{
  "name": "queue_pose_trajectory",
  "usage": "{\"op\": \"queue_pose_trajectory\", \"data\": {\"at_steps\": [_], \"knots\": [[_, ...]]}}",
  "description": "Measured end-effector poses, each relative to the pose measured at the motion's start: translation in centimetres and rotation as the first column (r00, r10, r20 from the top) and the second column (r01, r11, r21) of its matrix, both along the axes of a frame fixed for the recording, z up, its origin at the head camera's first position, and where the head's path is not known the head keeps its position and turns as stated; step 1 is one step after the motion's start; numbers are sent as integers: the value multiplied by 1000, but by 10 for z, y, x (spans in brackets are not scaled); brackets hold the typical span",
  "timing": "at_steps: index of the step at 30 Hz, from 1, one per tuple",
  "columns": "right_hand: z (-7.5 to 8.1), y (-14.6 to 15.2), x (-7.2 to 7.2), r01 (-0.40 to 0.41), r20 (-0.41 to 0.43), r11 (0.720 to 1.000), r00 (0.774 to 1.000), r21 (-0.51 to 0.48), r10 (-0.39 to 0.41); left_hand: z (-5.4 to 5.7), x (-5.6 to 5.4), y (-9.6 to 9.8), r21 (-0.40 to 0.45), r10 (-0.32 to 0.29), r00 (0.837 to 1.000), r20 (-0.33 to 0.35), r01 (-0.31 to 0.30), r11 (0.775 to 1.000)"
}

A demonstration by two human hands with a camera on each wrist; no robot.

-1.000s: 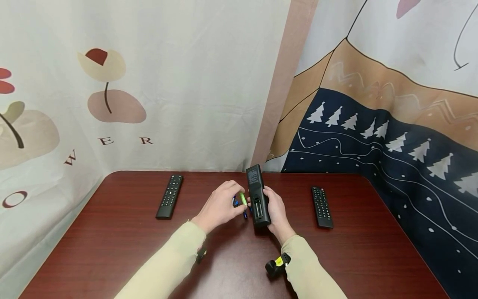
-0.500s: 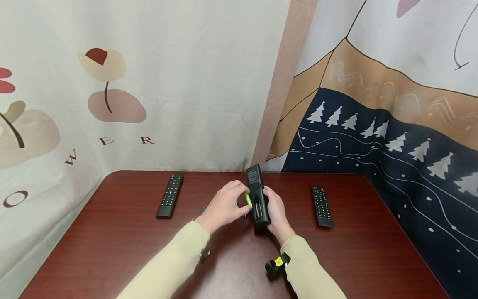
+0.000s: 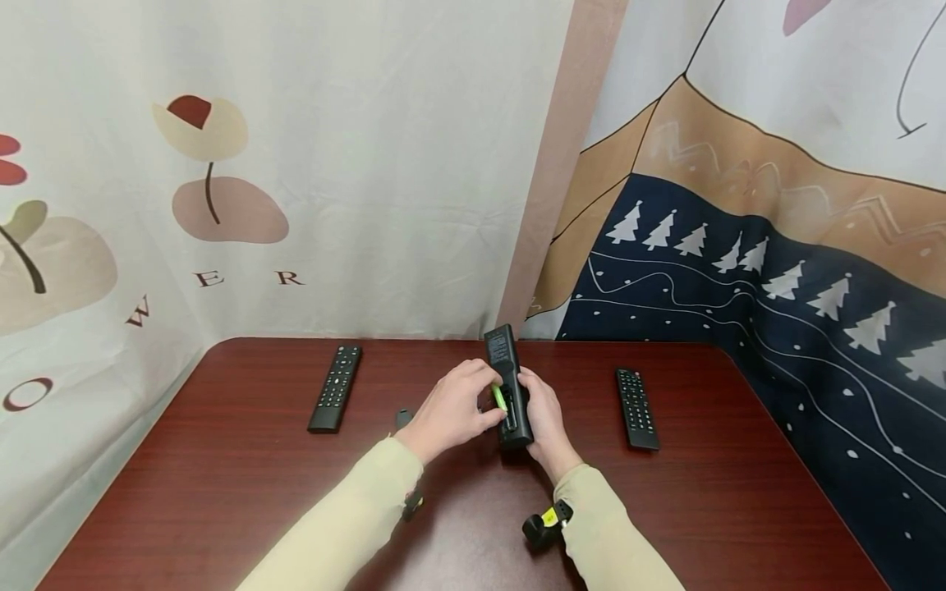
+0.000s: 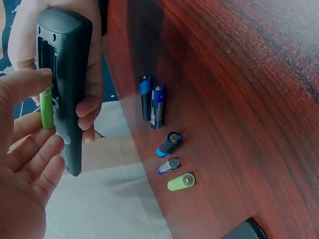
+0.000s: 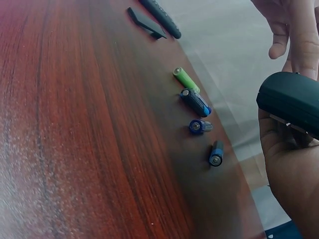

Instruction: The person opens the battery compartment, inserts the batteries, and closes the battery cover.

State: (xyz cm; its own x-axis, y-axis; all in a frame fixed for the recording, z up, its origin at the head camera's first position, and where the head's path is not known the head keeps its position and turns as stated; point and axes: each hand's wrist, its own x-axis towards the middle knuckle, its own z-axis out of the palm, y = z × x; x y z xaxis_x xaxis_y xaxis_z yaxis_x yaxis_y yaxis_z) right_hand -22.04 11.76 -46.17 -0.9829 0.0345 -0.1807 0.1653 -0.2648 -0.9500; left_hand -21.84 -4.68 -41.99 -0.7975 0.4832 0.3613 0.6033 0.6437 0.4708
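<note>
My right hand (image 3: 544,414) grips a black remote control (image 3: 503,346), its back turned up toward the head camera. The battery compartment (image 4: 48,52) is uncovered, with a dark slot showing in the left wrist view. Between the thumb and fingers of my left hand (image 3: 454,412) is a green battery (image 4: 46,110), pinched right at the compartment's edge. The thumb tip lies over the slot and hides the battery's upper end. In the right wrist view the remote's end hides most of the left hand's fingertips.
Several loose batteries, blue-black ones (image 4: 157,107) and a green one (image 4: 180,182), lie on the wooden table (image 3: 244,492) behind the hands. A black battery cover (image 5: 145,23) lies near a remote (image 3: 336,390) on the left. Another remote (image 3: 637,410) lies at right.
My left hand has moved right with the green battery, from beside the remote to over its compartment. The right hand and remote have stayed almost still.
</note>
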Motion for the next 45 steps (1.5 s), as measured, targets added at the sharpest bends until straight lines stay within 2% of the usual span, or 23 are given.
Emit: {"op": "queue_pose_trajectory", "data": {"at_steps": [18,24,31,40,45], "knots": [[1,-1,0,-20,-3,1000,1000,-22,20,1,0,3,-17,-13,1000,-13,12,1000],[0,0,-1,-14,14,1000,1000,-25,14,0,1,4,-14,-35,999,-22,35,999],[-1,0,-2,-31,-13,998,999,-50,30,1,1,5,-20,-62,997,-48,61,998],[0,1,-1,-12,2,999,1000,-38,12,1,4,6,-29,-68,998,-14,68,997],[0,2,-2,-2,2,1000,1000,-22,2,0,7,6,-11,-72,997,-21,71,997]]}}
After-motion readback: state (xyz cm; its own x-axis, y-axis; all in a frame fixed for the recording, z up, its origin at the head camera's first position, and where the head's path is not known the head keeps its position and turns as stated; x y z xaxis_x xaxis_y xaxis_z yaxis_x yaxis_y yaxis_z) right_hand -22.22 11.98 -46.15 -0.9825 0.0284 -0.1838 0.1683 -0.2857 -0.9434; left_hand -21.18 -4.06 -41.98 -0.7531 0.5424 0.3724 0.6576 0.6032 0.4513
